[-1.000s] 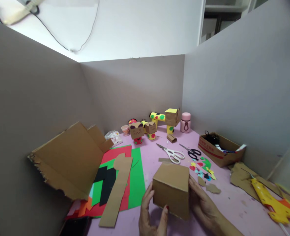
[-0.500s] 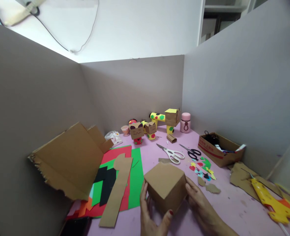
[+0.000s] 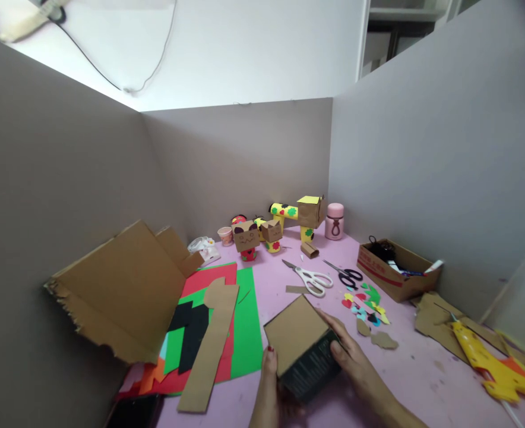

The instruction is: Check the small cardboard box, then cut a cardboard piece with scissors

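Both hands clasp the box (image 3: 301, 348) low over the pink desk (image 3: 414, 380): left hand (image 3: 269, 392) shut on its near corner, right hand (image 3: 351, 362) along its side. Apparently it is being turned for inspection; steady rotation comes next.

Bright glare upper left, soft even light, wide-angle bending, blurred edges
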`<action>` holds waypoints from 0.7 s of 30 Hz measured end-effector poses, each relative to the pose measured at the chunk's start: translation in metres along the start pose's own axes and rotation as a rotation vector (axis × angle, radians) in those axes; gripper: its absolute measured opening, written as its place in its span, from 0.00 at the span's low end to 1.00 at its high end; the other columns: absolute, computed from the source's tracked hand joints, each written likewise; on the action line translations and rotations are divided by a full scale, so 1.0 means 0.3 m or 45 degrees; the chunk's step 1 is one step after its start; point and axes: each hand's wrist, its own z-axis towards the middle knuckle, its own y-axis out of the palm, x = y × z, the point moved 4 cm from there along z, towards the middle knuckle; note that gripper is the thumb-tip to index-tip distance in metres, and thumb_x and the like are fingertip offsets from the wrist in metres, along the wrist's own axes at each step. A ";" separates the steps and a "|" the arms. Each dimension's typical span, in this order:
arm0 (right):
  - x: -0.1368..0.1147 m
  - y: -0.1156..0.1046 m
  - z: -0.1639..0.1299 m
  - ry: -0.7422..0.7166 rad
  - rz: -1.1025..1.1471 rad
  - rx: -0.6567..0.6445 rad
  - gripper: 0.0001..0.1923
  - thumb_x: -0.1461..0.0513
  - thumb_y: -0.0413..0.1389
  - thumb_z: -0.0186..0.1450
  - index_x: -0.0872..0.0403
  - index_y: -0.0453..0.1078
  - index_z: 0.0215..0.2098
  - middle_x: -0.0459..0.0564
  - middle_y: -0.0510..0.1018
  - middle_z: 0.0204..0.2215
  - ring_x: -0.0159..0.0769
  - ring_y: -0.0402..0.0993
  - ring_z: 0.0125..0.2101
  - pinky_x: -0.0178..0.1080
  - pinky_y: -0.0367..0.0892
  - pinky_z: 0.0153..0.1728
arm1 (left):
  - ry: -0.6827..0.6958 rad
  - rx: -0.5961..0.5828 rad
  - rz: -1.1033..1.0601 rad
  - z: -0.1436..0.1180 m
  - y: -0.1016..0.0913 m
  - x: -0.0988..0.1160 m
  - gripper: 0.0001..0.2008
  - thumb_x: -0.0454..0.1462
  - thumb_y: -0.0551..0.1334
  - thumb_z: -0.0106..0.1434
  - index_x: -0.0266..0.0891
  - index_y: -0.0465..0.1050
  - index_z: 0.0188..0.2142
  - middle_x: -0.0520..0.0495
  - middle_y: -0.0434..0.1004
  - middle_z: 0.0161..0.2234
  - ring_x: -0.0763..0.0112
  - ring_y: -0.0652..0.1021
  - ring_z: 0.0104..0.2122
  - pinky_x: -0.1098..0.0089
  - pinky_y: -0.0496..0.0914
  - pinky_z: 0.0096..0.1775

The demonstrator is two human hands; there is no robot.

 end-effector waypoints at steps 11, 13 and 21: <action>0.006 0.010 -0.003 0.055 -0.007 -0.037 0.26 0.44 0.57 0.59 0.42 0.67 0.52 0.50 0.70 0.52 0.49 0.59 0.57 0.43 0.58 0.54 | -0.233 -0.092 -0.094 -0.037 0.047 0.043 0.35 0.59 0.52 0.59 0.35 0.69 0.53 0.35 0.83 0.35 0.64 0.82 0.24 0.78 0.67 0.12; 0.003 0.011 -0.005 0.062 -0.011 -0.039 0.25 0.45 0.57 0.59 0.41 0.67 0.52 0.49 0.70 0.52 0.49 0.60 0.56 0.43 0.59 0.53 | -0.229 -0.114 -0.189 -0.040 0.051 0.046 0.36 0.59 0.53 0.58 0.37 0.67 0.55 0.36 0.83 0.38 0.60 0.83 0.29 0.74 0.72 0.16; -0.005 0.013 -0.004 0.013 -0.044 -0.056 0.25 0.45 0.57 0.59 0.41 0.66 0.52 0.49 0.70 0.51 0.49 0.61 0.55 0.44 0.58 0.52 | -0.211 -0.097 -0.161 -0.040 0.043 0.044 0.37 0.59 0.53 0.58 0.37 0.64 0.58 0.37 0.83 0.38 0.65 0.81 0.24 0.76 0.68 0.14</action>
